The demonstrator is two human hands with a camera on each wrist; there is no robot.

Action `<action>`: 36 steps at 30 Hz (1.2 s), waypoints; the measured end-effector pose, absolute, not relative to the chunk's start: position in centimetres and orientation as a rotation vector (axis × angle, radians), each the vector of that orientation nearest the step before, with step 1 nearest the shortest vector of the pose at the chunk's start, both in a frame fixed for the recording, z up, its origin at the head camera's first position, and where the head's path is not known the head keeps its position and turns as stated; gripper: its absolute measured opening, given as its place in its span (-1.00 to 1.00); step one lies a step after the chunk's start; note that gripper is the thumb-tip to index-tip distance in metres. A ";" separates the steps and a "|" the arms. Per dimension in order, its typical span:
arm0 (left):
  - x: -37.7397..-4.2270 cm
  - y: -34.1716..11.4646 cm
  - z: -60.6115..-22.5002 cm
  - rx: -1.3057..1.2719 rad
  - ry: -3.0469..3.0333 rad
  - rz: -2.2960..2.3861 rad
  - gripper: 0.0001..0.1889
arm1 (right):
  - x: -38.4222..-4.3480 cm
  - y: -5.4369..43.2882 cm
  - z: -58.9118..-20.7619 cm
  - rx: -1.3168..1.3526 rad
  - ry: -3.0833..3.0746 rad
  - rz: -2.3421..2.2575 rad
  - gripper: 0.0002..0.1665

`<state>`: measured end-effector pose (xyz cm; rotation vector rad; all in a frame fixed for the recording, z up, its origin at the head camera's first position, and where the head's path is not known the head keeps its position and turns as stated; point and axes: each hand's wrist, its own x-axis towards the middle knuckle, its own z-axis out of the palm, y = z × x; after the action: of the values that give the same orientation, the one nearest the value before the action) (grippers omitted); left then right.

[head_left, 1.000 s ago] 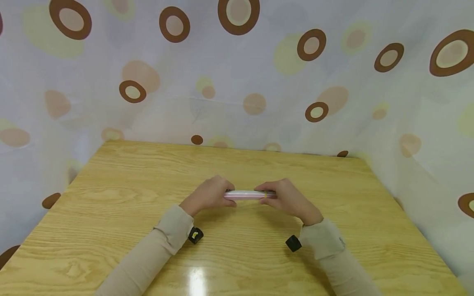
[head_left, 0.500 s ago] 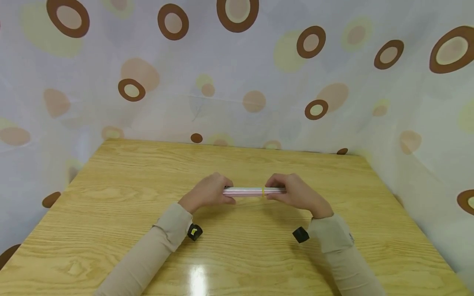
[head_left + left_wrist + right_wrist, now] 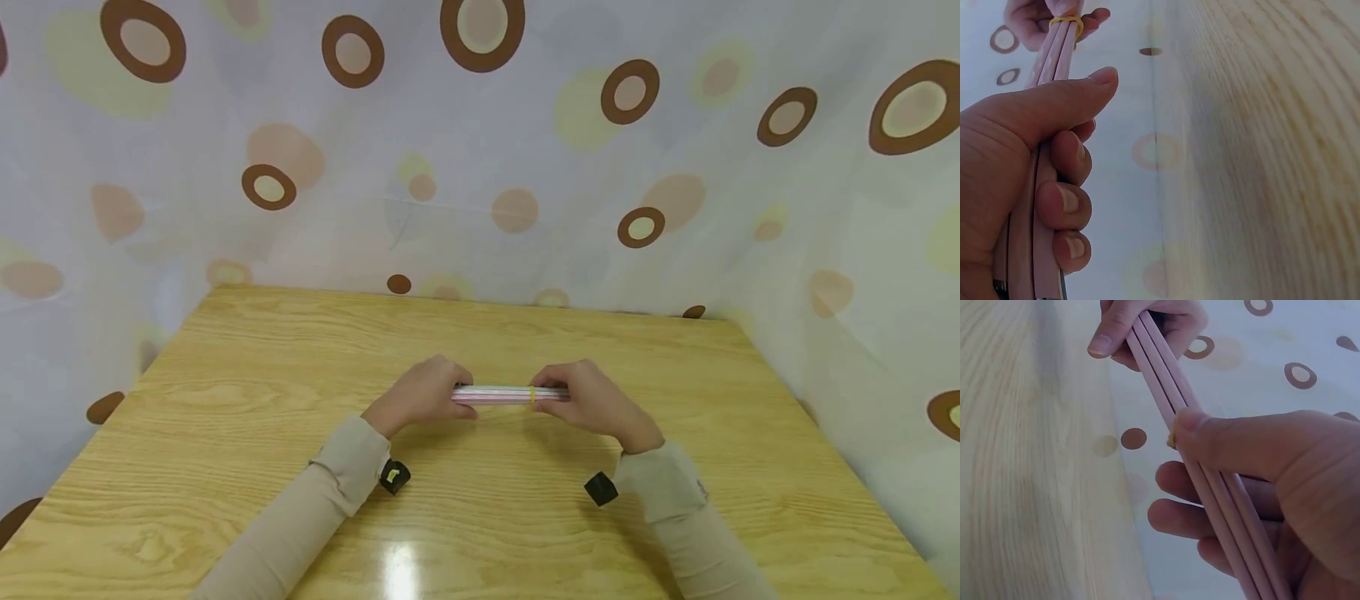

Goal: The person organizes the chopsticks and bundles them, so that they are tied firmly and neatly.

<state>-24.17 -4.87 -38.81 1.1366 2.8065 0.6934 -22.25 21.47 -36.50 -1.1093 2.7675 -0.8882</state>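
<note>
A bundle of slim pink chopsticks (image 3: 495, 395) is held level above the table in the head view. A yellow rubber band (image 3: 533, 395) circles it near the right hand. My left hand (image 3: 422, 395) grips the left part; in the left wrist view its thumb (image 3: 1075, 100) lies across the sticks and its fingers curl round them. My right hand (image 3: 592, 403) pinches the other part, with the thumb tip (image 3: 1192, 420) against the rubber band in the right wrist view. Both ends are partly hidden by the hands; dark bands show on the sticks low in the left wrist view.
The wooden table (image 3: 300, 333) spreads below both hands. A pale cloth with brown and peach ovals (image 3: 517, 150) hangs behind it and along both sides. Small black devices (image 3: 395, 477) sit at each wrist.
My right hand slid rightward along the bundle, then came back slightly left. Its fingertips now meet the rubber band, which sits slightly farther left than a second ago. My left hand stays nearly still.
</note>
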 end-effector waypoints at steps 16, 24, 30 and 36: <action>-23.6 -4.4 -38.9 1.141 2.757 0.688 -0.77 | -21.7 19.8 -37.3 -1.165 2.688 -0.811 -0.67; -24.3 -5.1 -38.4 1.110 2.833 0.637 -0.73 | -22.0 21.8 -35.9 -1.103 2.732 -0.781 -0.81; -24.1 -4.9 -38.2 1.149 2.819 0.624 -0.73 | -22.0 21.2 -36.3 -1.124 2.713 -0.813 -0.87; -23.8 -4.8 -38.1 1.121 2.827 0.648 -0.73 | -21.8 20.1 -37.0 -1.165 2.752 -0.846 -0.86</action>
<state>-23.80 -4.78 -38.07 1.1210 2.8270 0.6480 -21.80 20.09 -37.01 -1.1651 2.7524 -0.8458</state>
